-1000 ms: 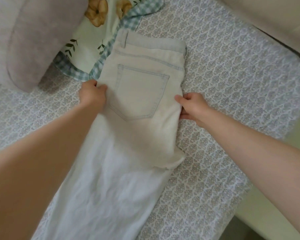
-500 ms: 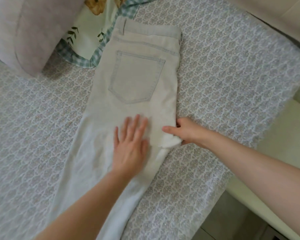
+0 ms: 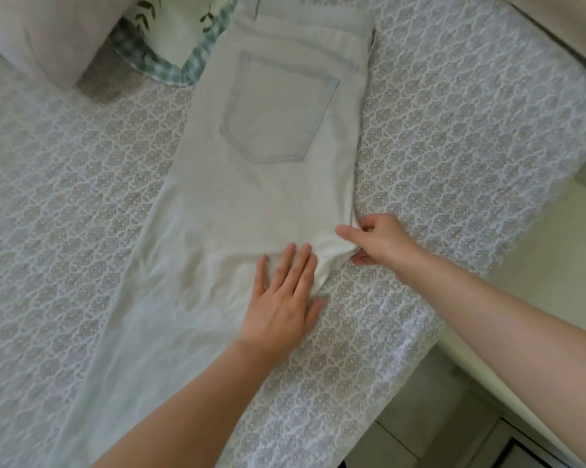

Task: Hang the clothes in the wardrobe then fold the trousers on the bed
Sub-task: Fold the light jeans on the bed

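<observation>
Your left hand (image 3: pixel 281 298) lies flat on the trousers (image 3: pixel 268 184), fingers straight and close together, palm pressing the cloth just below the seat. Your right hand (image 3: pixel 379 241) is just beside it at the trousers' right edge. It pinches the jutting point of the crotch, thumb on top and fingers curled under the fabric.

The pale trousers are folded lengthwise on the bed (image 3: pixel 48 204), waistband at the far end, back pocket (image 3: pixel 278 109) facing up, legs running toward you past your left forearm.

At the far left a pale pillow (image 3: pixel 31 28) rests on the patterned cover. Beside it a leafy printed cloth with a checked border (image 3: pixel 180 62) touches the trousers' upper left edge. Right of the bed runs a cream ledge (image 3: pixel 521 282), with grey floor (image 3: pixel 436 417) below it.
</observation>
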